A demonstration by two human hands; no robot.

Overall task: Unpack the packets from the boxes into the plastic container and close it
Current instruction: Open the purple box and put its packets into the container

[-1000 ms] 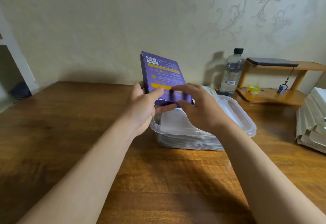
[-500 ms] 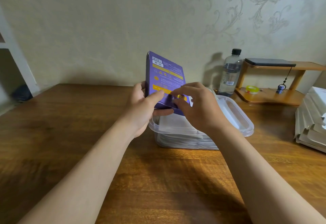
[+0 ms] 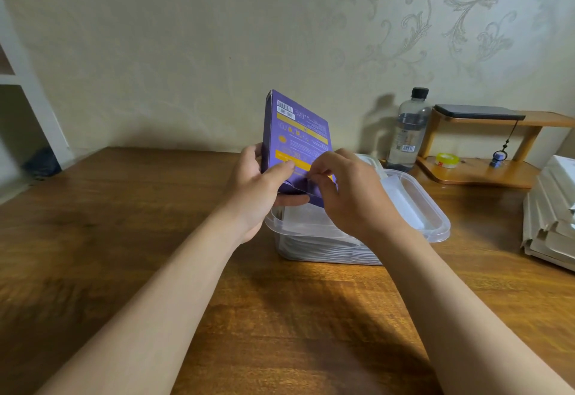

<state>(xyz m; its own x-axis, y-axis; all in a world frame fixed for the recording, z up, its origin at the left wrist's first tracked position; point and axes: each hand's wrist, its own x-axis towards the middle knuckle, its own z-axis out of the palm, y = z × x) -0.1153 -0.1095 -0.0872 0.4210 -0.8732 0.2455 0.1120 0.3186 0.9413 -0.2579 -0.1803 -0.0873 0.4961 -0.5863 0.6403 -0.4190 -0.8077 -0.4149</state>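
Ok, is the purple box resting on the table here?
No, both the left hand and right hand hold the purple box up over the plastic container.

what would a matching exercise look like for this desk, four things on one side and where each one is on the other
Things
1. purple box
2. water bottle
3. yellow tape roll
4. dark flat device

Places
A. on the lower tier of the wooden shelf
B. held by the left hand and right hand above the plastic container
C. on the top tier of the wooden shelf
D. standing on the table by the wall, left of the shelf

Pairs: 1-B, 2-D, 3-A, 4-C
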